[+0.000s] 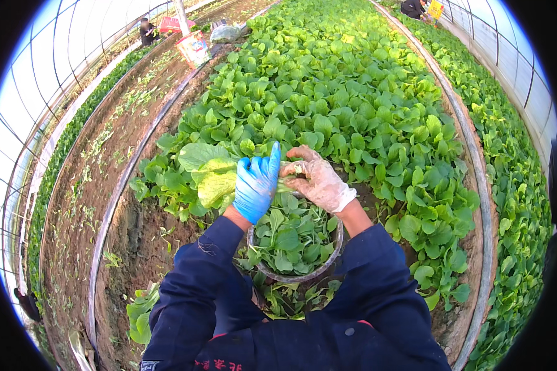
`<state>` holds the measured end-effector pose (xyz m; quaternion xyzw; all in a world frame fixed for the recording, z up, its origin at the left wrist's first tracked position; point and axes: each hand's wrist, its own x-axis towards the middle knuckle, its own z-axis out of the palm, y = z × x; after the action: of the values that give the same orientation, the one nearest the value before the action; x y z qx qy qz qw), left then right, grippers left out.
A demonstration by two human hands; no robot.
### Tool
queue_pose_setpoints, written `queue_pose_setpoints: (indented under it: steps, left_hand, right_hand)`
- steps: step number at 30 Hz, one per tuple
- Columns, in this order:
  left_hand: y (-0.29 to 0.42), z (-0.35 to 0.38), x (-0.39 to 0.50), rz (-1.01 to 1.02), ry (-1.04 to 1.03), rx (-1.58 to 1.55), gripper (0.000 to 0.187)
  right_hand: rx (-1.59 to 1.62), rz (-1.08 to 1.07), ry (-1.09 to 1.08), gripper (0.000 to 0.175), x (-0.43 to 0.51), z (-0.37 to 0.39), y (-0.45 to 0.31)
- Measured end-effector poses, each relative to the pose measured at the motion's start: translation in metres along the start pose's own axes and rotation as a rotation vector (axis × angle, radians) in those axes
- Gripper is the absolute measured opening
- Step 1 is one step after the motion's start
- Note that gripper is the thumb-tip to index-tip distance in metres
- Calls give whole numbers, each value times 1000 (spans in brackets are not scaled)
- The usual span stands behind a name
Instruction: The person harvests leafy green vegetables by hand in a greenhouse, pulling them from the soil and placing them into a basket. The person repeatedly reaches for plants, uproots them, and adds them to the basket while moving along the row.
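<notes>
My left hand (256,185), in a blue glove, grips a bunch of leafy greens (216,174) by its stems. The leaves stick out to the left, some of them yellowish. My right hand (318,178), in a soiled whitish glove, has thumb and fingers pinched at the stem end of the same bunch. Below both hands, between my knees, stands a round bucket (301,277) filled with loose green leaves (290,241). The bucket's far rim is partly hidden by my hands and the bunch.
A dense bed of leafy greens (334,106) spreads ahead. Pale edging strips (480,185) run along it. Bare soil (134,106) with scattered leaves lies left. A printed bucket (194,48) stands by a post (182,18). Two people (147,32) crouch far off. Cut greens (142,315) lie beside me.
</notes>
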<state>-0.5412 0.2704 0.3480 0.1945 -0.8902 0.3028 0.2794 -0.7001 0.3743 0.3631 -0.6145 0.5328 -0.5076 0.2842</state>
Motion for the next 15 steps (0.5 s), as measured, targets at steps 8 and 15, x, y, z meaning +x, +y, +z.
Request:
queue_pose_setpoints:
  steps: [8, 15]
  left_hand:
    - [-2, -14, -7, 79, 54, 11, 61]
    - [-6, -17, -7, 102, 54, -1, 59]
  right_hand:
    - [391, 52, -20, 6, -18, -17, -15]
    - [506, 254, 169, 11, -25, -22, -20]
